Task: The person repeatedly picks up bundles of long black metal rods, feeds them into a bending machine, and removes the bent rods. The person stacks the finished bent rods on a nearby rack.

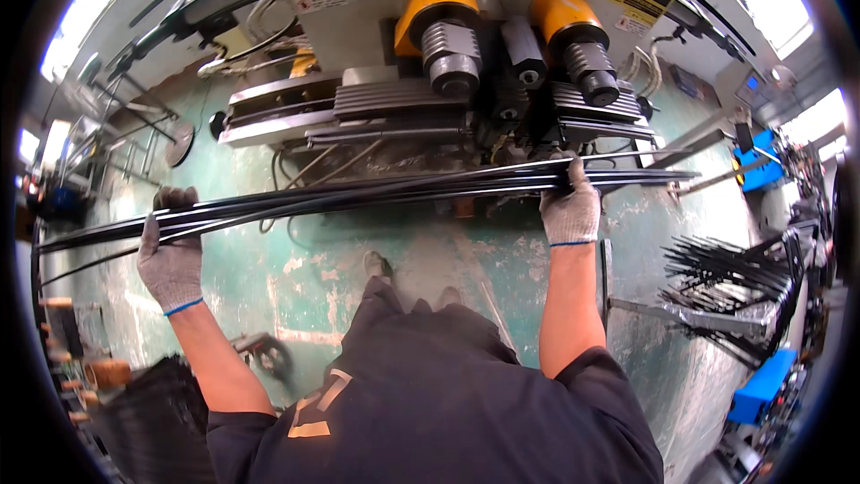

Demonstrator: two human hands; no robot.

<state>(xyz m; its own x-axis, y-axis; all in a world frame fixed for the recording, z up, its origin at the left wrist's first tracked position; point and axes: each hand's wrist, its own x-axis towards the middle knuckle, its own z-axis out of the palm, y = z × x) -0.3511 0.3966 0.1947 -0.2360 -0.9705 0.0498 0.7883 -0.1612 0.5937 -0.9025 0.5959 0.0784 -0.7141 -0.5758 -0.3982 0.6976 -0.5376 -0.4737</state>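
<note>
A bundle of long, thin black rods stretches across in front of me, tilted slightly up to the right. My left hand, in a grey work glove with a blue cuff, is closed round the bundle near its left end. Gripping it toward the right end is my right hand, gloved the same way. One rod hangs a little apart below the others at the far left. Whether the rods are solid bars or tubes I cannot tell. Just beyond the bundle stands a machine with two ridged metal spindles.
Orange cylindrical housings cover the spindles, above a ribbed metal bed. More black rods are piled on a rack at the right, near a blue bin. A dark stack sits at lower left on the worn green floor.
</note>
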